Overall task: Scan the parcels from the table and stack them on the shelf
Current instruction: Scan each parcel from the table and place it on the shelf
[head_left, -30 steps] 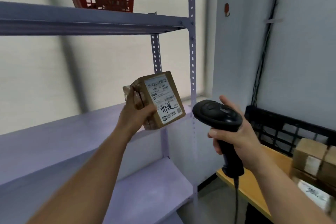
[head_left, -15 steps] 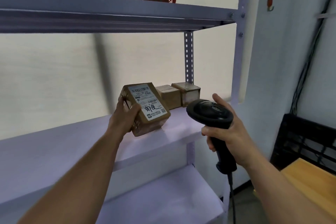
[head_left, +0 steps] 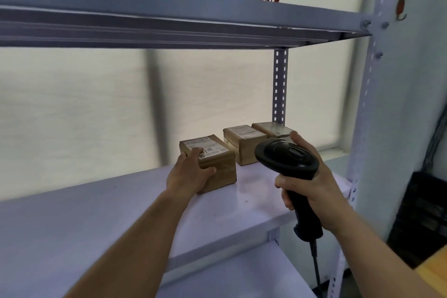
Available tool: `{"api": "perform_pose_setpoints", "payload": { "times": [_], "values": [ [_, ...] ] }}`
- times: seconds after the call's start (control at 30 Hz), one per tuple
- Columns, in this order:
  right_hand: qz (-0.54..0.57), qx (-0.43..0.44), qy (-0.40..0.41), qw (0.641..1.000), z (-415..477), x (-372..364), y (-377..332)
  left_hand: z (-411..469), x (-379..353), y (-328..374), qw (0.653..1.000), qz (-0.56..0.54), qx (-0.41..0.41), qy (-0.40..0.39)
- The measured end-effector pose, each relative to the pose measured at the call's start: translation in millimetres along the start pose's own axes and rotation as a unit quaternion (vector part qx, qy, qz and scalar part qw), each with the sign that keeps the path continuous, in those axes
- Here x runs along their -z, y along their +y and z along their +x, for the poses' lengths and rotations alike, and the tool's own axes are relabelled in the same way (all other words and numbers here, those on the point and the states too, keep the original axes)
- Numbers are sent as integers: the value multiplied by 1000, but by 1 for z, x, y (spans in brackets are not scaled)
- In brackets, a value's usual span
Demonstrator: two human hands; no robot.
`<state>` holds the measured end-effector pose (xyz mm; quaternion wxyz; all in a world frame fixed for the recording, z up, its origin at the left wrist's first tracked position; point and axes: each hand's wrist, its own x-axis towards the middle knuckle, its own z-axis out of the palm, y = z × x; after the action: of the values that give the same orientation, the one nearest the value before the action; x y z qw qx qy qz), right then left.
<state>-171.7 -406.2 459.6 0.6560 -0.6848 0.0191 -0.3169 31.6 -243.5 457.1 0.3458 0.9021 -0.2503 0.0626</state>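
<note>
Three parcels toward the right end of the middle shelf (head_left: 96, 213), one under the hand.

Head view: nearest parcel (head_left: 217, 164) flat on the shelf, just beside the middle parcel (head_left: 244, 145). Left hand (head_left: 188, 174) clamped over its near-left corner. Right hand (head_left: 314, 191) wrapped tight round the scanner (head_left: 287, 159) grip. Placing step, by the look; next, letting go and turning back to the table (head_left: 435, 264). Farthest parcel (head_left: 271, 128) partly behind the scanner, labels unreadable, table cut off.

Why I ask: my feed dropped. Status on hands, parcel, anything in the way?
Left hand grips parcel, resting on middle shelf. Right hand grips scanner. Two other parcels sit further right; nothing blocking.
</note>
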Motion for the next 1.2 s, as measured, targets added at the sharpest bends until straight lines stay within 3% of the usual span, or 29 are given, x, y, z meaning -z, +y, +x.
{"api": "perform_pose_setpoints", "payload": {
  "times": [0.37, 0.73, 0.87, 1.07, 1.2],
  "values": [
    [-45, -18, 52, 997, 17, 11, 4, 71, -20, -3, 1000, -1, -9, -20],
    [-57, -17, 58, 997, -5, 29, -2, 63, -23, 12, 998, 15, -39, -42],
    [-80, -8, 60, 995, -27, 42, -13, 47, -15, 22, 999, 37, -37, -4],
    [-95, -6, 82, 992, -74, 71, -25, -10, -17, 61, 985, 11, -157, 71],
    [-102, -12, 106, 989, -123, 94, -33, -66, -43, 102, 967, -8, -239, 82]
  ]
}}
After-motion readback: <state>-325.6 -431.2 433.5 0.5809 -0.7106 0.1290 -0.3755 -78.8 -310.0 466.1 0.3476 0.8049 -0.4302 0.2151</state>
